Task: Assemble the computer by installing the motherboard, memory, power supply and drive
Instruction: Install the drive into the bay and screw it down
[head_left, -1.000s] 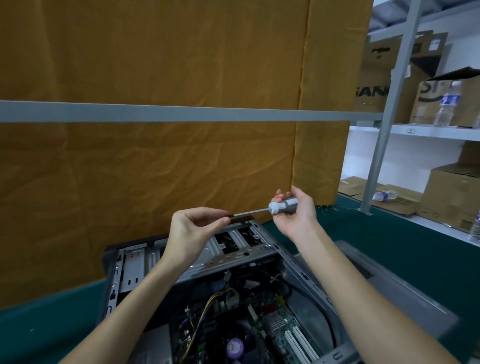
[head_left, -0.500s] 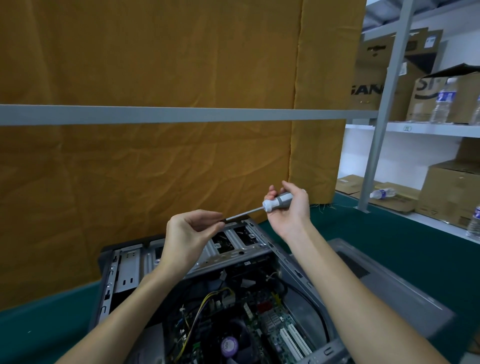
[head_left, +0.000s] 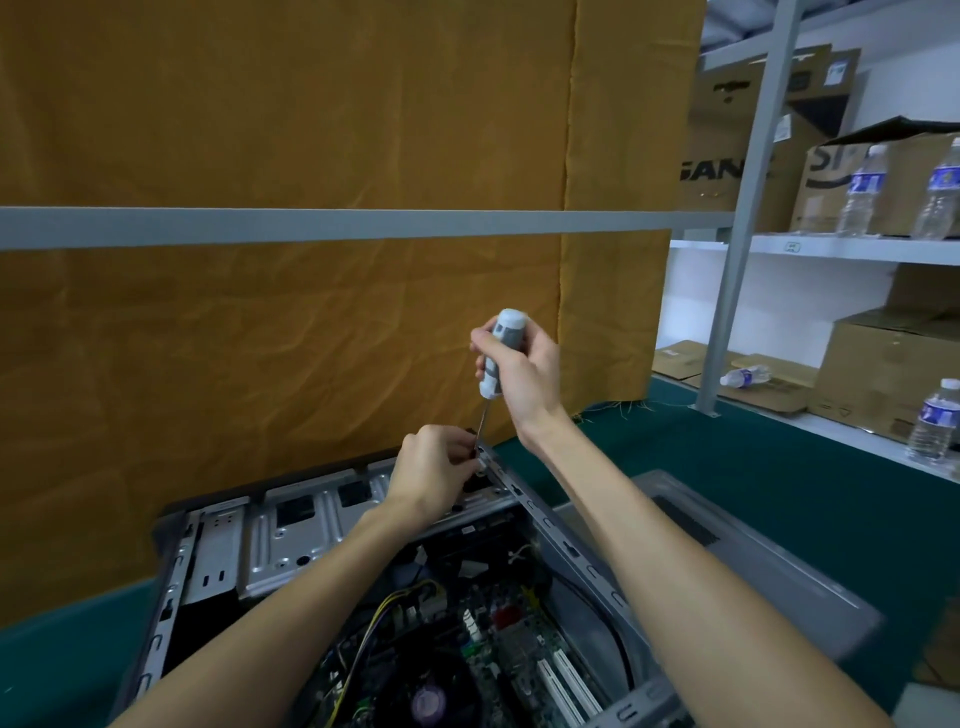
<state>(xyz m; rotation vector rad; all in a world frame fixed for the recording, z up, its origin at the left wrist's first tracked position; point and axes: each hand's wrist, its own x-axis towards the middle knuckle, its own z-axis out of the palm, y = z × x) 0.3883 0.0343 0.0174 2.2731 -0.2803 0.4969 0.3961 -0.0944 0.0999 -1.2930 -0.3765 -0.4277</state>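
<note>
right hand (head_left: 524, 376) grips the grey-and-white-handled screwdriver (head_left: 497, 358) near upright over the open grey metal computer case (head_left: 524, 506), at its far right corner; left hand (head_left: 436, 470) pinches the shaft tip; keep it plumb, press down, turn slowly so the tip stays seated.

Your right hand (head_left: 524, 374) was raised, fingers curled in a grip, wrist bent. Your left hand (head_left: 434, 470) sat lower, fingertips pinched together. Both forearms reached forward.

Open case (head_left: 218, 545) lying flat, motherboard (head_left: 498, 639) seemingly seated.
</note>
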